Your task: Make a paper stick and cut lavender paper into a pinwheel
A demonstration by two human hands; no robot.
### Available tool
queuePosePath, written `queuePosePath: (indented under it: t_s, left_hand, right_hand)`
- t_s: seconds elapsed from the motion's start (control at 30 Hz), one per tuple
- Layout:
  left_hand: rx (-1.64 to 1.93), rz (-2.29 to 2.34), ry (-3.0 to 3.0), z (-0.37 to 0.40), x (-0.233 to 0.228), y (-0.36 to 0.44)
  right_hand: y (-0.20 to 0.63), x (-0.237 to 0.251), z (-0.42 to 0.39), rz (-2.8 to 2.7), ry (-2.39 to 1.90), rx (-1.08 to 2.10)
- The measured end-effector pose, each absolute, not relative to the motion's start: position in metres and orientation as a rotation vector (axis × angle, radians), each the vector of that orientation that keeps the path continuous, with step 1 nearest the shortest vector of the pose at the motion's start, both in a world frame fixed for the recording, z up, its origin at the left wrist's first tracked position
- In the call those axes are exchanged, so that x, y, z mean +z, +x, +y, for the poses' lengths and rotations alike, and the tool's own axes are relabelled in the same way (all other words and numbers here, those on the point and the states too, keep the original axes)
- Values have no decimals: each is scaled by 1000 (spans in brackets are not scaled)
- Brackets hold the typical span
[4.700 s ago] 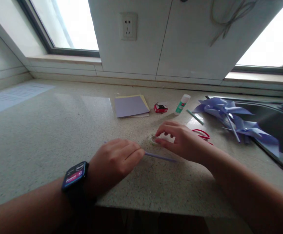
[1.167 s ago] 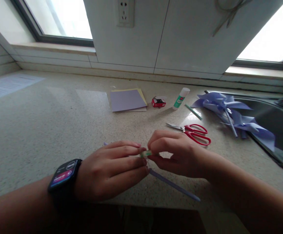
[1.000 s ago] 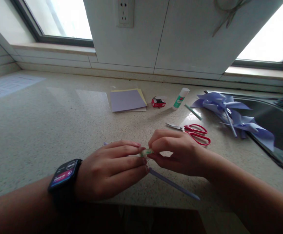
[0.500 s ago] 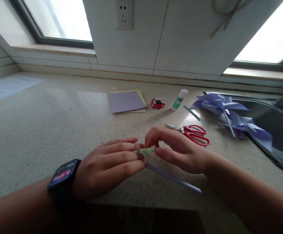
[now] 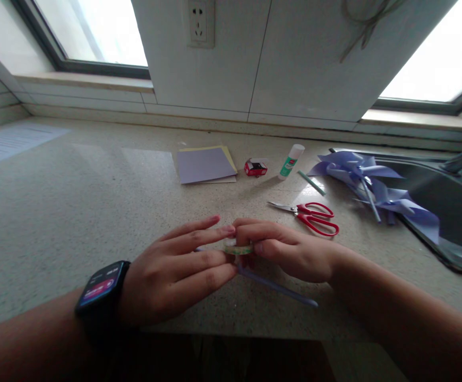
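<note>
Both forearms bare, no sleeves in view. Left hand [image 5: 175, 276]: no rings or gloves; fingernails short, with a pinkish tint at the tips. Smartwatch [image 5: 99, 289] on the left wrist, just behind the hand: dark rounded-rectangle case, black band wrapping around the wrist and blending into shadow on the underside. Watch screen lit, with a pink-red block across the middle, small white round icons above it and a faint bluish edge along the case. Right hand [image 5: 290, 252]: bare, no rings, no watch or band on its wrist.
</note>
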State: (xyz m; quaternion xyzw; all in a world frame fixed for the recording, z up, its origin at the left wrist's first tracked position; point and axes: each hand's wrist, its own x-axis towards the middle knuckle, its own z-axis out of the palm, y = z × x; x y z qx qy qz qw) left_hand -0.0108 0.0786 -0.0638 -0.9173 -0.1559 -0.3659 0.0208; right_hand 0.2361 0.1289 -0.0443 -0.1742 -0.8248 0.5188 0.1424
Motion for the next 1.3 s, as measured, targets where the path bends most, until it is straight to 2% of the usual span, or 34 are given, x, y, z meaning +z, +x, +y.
queuePosePath:
  t_s: [0.23, 1.3]
  left_hand:
    - [-1038, -432, -2853, 80, -58, -8]
    - [-1025, -436, -2832, 80, -57, -8]
  right_hand:
    - [230, -46, 128, -2411, -565, 1429]
    - [231, -43, 129, -2571, -481, 1301]
